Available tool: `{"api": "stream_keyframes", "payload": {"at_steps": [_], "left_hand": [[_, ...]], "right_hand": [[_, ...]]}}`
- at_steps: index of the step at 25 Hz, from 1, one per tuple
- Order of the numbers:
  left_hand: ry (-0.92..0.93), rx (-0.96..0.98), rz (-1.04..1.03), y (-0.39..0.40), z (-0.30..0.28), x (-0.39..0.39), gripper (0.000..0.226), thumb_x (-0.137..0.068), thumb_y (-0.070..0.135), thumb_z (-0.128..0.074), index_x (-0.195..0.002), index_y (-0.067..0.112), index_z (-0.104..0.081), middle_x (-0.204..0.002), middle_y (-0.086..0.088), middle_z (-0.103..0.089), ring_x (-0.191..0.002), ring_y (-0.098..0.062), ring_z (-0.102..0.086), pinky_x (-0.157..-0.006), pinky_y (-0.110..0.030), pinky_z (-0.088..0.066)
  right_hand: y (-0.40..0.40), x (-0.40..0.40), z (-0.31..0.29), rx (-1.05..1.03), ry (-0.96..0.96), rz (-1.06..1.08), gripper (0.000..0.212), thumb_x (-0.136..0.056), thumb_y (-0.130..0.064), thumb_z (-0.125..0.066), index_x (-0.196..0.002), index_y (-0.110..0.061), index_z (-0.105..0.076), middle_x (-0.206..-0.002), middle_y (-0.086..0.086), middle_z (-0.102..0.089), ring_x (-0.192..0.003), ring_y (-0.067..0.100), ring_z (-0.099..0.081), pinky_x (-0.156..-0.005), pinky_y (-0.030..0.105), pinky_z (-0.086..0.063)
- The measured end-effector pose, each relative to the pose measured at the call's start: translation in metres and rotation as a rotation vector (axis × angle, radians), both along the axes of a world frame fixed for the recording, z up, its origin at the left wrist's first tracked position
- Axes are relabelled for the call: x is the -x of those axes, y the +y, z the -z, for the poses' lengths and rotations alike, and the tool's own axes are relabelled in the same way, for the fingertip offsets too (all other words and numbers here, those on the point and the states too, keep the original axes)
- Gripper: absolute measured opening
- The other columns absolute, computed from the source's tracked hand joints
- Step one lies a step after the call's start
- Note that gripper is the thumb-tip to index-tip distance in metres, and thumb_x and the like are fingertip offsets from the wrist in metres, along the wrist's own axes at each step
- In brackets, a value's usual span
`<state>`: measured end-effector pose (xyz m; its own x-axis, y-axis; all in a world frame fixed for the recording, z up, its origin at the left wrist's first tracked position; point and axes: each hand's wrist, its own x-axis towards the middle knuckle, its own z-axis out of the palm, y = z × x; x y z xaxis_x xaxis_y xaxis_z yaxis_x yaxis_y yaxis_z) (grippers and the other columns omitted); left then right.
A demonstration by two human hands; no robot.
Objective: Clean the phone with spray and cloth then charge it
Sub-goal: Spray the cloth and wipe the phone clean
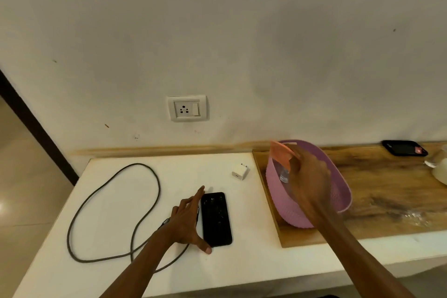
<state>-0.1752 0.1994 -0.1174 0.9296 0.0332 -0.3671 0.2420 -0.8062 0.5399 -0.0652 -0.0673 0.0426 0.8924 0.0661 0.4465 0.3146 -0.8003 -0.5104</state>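
A black phone [216, 219] lies face up on the white counter [242, 264], its screen smudged. My left hand [187, 221] rests open against the phone's left edge, thumb at its near corner. My right hand [308, 174], blurred, is over the purple basket [338, 201] and grips the clear spray bottle [284, 175] with an orange head. A grey charging cable [113, 210] loops on the counter to the left. The white charger plug [240, 170] lies behind the phone. No cloth is visible.
A wall socket with a switch [187, 108] sits above the counter. The basket stands on a wooden board [387, 191]. A second black device [404, 148] lies at the board's far right, beside a pale object at the frame's edge.
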Motion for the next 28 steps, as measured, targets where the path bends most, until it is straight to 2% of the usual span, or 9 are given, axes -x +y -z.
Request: {"api": "stream_keyframes", "payload": {"at_steps": [4,6,9,12,14,18,23,27,28], "left_hand": [[-0.019,0.031,-0.02,0.004,0.009,-0.001,0.165,-0.023,0.078,-0.083,-0.139,0.055,0.031,-0.16,0.004,-0.019,-0.145,-0.027,-0.018,-0.118,-0.053,-0.019],[-0.033,0.041,-0.036,0.006,0.012,-0.001,0.166,-0.022,0.078,-0.084,-0.14,0.055,0.03,-0.159,0.004,-0.021,-0.145,-0.027,-0.019,-0.117,-0.055,-0.02],[-0.051,0.056,-0.055,0.006,0.015,-0.001,0.166,-0.022,0.077,-0.084,-0.141,0.054,0.029,-0.158,0.003,-0.023,-0.144,-0.027,-0.02,-0.117,-0.054,-0.02],[-0.071,0.084,-0.073,0.006,0.018,0.0,0.166,-0.022,0.075,-0.085,-0.142,0.054,0.028,-0.157,0.004,-0.025,-0.143,-0.026,-0.021,-0.115,-0.053,-0.021],[-0.074,0.095,-0.086,0.005,0.019,0.0,0.167,-0.022,0.074,-0.086,-0.141,0.054,0.03,-0.156,0.002,-0.026,-0.142,-0.027,-0.022,-0.115,-0.053,-0.022],[-0.043,0.103,-0.113,0.004,0.019,-0.002,0.171,-0.02,0.073,-0.087,-0.139,0.053,0.035,-0.157,-0.001,-0.025,-0.144,-0.03,-0.022,-0.116,-0.057,-0.022],[-0.036,0.091,-0.101,0.004,0.017,-0.004,0.173,-0.022,0.071,-0.086,-0.139,0.047,0.039,-0.159,-0.001,-0.024,-0.146,-0.03,-0.019,-0.117,-0.056,-0.021],[-0.051,0.081,-0.097,0.003,0.015,-0.003,0.172,-0.024,0.068,-0.088,-0.141,0.044,0.037,-0.158,0.0,-0.026,-0.146,-0.028,-0.018,-0.117,-0.051,-0.018],[-0.056,0.083,-0.092,0.003,0.014,-0.003,0.172,-0.026,0.067,-0.089,-0.142,0.043,0.036,-0.159,0.001,-0.026,-0.146,-0.027,-0.017,-0.117,-0.05,-0.017]], "right_hand": [[0.041,-0.006,0.033,0.057,0.158,-0.166,0.026,-0.092,-0.002,-0.055,-0.113,-0.014,-0.065,-0.088,0.008,-0.069,-0.068,0.013,-0.06,-0.067,0.029,-0.055],[0.058,-0.008,0.053,-0.096,0.386,-0.365,0.039,-0.092,0.004,-0.049,-0.122,-0.018,-0.06,-0.111,0.003,-0.067,-0.089,0.008,-0.067,-0.08,0.023,-0.055],[0.077,-0.005,0.081,-0.15,0.556,-0.359,0.046,-0.089,-0.002,-0.056,-0.132,-0.02,-0.056,-0.113,0.004,-0.065,-0.096,0.015,-0.063,-0.081,0.029,-0.053],[0.098,0.002,0.116,0.327,0.385,-0.47,0.064,-0.089,0.003,-0.052,-0.144,-0.027,-0.039,-0.148,-0.001,-0.045,-0.132,0.019,-0.047,-0.104,0.036,-0.044],[0.108,0.005,0.132,0.445,0.47,-0.516,0.058,-0.095,-0.014,-0.052,-0.147,-0.025,-0.03,-0.154,0.002,-0.035,-0.14,0.024,-0.036,-0.11,0.038,-0.036],[0.114,0.022,0.16,0.415,0.564,-0.55,0.054,-0.094,-0.051,-0.025,-0.14,-0.025,-0.034,-0.144,0.004,-0.043,-0.127,0.024,-0.046,-0.107,0.039,-0.039],[0.122,0.036,0.174,0.246,0.677,-0.511,0.049,-0.094,-0.047,-0.045,-0.137,-0.024,-0.036,-0.141,0.004,-0.046,-0.123,0.016,-0.049,-0.099,0.018,-0.031],[0.126,0.041,0.175,0.12,0.743,-0.445,0.028,-0.095,-0.04,-0.05,-0.12,-0.03,-0.043,-0.128,0.004,-0.055,-0.085,-0.002,-0.052,-0.068,0.001,-0.042],[0.125,0.041,0.174,0.095,0.783,-0.457,0.035,-0.095,-0.035,-0.051,-0.127,-0.023,-0.043,-0.131,0.004,-0.053,-0.092,-0.001,-0.052,-0.077,0.001,-0.042]]}}
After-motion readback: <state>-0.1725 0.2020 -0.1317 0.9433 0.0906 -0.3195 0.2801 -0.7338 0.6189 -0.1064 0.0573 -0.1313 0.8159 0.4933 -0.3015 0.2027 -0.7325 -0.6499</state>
